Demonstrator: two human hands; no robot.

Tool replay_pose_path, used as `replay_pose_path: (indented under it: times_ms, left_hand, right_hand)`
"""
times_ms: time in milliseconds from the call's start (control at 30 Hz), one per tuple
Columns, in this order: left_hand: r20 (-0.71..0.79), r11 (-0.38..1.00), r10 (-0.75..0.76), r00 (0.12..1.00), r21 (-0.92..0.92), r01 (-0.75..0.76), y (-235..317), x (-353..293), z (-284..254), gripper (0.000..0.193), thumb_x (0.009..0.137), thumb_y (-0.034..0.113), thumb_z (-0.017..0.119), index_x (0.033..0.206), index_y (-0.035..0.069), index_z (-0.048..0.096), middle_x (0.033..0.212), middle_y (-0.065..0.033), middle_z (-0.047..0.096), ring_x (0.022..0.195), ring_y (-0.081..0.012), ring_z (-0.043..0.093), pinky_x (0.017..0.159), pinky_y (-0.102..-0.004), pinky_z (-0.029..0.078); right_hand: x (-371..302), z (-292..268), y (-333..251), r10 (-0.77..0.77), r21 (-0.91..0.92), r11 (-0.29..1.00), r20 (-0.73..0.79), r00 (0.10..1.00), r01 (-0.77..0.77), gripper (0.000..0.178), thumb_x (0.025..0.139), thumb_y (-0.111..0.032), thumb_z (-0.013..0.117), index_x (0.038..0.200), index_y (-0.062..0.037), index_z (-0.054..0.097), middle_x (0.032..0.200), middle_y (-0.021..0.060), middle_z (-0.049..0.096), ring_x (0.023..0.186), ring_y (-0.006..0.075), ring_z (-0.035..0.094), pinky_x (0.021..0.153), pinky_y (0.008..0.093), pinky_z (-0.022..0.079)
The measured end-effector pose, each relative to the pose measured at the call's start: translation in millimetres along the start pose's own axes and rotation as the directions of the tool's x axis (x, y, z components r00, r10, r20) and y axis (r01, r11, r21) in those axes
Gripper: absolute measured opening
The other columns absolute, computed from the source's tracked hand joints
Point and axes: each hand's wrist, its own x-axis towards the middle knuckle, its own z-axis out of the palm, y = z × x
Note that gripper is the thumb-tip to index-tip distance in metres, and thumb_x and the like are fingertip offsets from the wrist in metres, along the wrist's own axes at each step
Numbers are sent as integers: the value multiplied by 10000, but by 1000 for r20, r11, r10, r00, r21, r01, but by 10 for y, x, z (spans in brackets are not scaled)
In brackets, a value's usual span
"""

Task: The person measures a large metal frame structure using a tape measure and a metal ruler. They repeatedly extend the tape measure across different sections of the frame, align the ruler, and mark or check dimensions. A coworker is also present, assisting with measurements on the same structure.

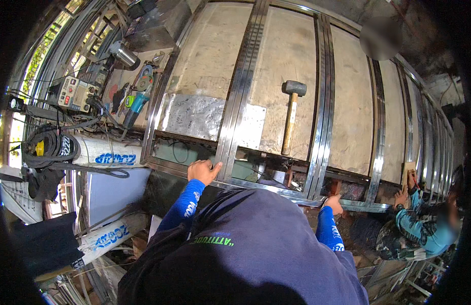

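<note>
A long shiny metal frame (230, 129) with several crossbars lies over a worn wooden tabletop (283, 38). Near its left corner, my left hand (204, 172) grips the near rail, thumb against a crossbar. Farther right, my right hand (333, 203) is closed on the same near rail, its fingers partly hidden. A mallet (292, 109) with a dark head and wooden handle rests on the tabletop between two crossbars, apart from both hands. Under the frame, a scuffed metal plate (192, 116) lies at the left.
An angle grinder (136, 108) and other tools lie left of the frame. Beside them stand a welding machine (75, 95) and a white gas cylinder (111, 151) with coiled cables (50, 147). Another person (423, 229) crouches at the right, hands at the frame near a wooden block (409, 173).
</note>
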Motion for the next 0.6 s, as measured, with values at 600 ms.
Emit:
replay_pose_path:
  times_ms: [600]
  left_hand:
    - [-85, 870, -93, 992, -491, 39, -269, 261, -190, 360, 963, 402, 682, 951, 42, 696, 978, -177, 692, 870, -368, 680, 782, -460, 539]
  right_hand:
    - [204, -9, 119, -147, -28, 987, 209, 967, 157, 1043, 852, -658, 716, 1200, 283, 429, 1179, 412, 626, 1098, 475, 655, 949, 504, 526]
